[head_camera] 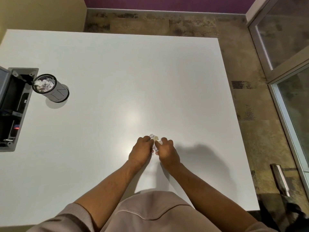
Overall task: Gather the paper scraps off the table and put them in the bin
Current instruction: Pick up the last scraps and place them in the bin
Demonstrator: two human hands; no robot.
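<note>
A small clump of crumpled paper scraps [154, 138] lies on the white table [117, 72], near its front middle. My left hand [141, 150] and my right hand [167, 150] are cupped together around the clump, fingers curled onto it from both sides; most of the scraps are hidden under the fingers. The bin [50, 87], a small round black-rimmed tub with scraps inside, stands on the table far to the left, well away from both hands.
An open grey cable box [11, 111] is set into the table's left edge, right beside the bin. Past the table's right edge are patterned floor, a glass door [287, 81] and a metal handle [280, 180].
</note>
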